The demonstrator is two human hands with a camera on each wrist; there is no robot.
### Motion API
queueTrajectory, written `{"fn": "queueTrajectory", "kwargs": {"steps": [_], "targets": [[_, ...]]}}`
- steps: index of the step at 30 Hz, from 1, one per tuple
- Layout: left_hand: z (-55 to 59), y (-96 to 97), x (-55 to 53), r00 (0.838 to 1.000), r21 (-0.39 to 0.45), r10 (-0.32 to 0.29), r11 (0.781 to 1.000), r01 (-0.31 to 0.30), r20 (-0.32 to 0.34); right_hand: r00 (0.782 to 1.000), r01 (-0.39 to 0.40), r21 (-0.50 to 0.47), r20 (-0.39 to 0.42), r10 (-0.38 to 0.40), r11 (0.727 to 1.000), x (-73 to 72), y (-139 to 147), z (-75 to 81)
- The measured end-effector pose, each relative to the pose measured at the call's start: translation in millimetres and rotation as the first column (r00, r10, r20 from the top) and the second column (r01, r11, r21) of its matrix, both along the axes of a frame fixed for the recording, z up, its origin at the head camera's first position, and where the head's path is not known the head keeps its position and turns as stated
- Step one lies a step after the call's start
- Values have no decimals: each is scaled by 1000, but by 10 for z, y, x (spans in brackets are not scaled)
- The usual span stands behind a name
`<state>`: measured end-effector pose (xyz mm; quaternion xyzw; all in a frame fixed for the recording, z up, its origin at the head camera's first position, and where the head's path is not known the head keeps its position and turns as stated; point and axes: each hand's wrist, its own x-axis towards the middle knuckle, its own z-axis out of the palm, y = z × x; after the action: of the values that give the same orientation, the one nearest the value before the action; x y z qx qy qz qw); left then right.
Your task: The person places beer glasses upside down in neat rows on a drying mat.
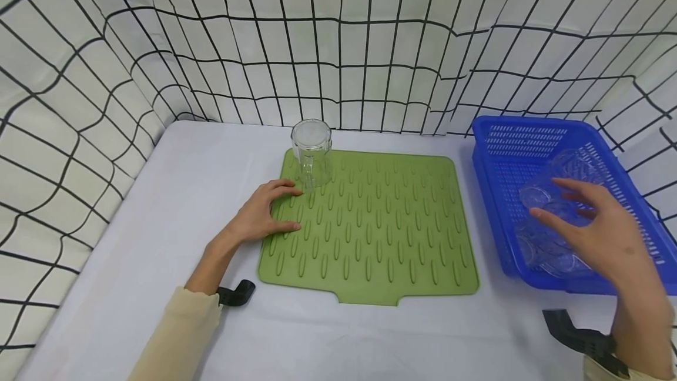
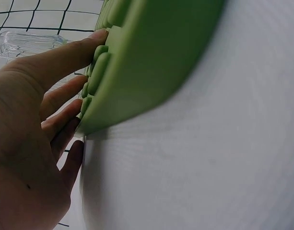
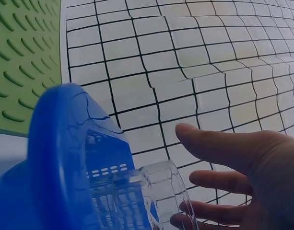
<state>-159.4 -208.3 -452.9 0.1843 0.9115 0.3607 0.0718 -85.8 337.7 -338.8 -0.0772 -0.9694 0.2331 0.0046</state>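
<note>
My left hand [image 1: 262, 211] rests on the left side of a green ridged mat [image 1: 370, 222], thumb and fingers spread over its edge. Just beyond those fingertips, a clear glass mug [image 1: 312, 154] stands upside down on the mat's far left corner, its handle towards me. Over the blue plastic basket [image 1: 489, 204] hovers my right hand [image 1: 608, 231], thumb and fingers apart with nothing between them. Several clear glasses [image 1: 550, 246] lie inside the basket below it. In the right wrist view, one glass [image 3: 158, 191] shows close to the right fingers.
A white cloth [image 1: 174, 193] covers the table. Black wire grid panels [image 1: 338, 46] backed with white fabric rise behind the mat and along both sides. The basket stands to the right of the mat, near the right panel. Black wrist mounts [image 1: 237, 294] sit on both wrists.
</note>
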Motion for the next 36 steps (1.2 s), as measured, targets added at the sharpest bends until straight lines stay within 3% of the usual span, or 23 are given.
{"fn": "queueTrajectory", "kwargs": {"steps": [10,16,36], "targets": [[-1,-4,-11,1000,-2,3,1000,-3,-7,985,-135,93,121,123,987,6,145,-11],[0,-3,-3,1000,2,3,1000,-3,0,981,-180,93,95,171,979,-22,171,-50],[-27,-14,-4,1000,7,7,1000,-7,-3,998,3,31,-55,-1,1000,-34,133,-41]]}}
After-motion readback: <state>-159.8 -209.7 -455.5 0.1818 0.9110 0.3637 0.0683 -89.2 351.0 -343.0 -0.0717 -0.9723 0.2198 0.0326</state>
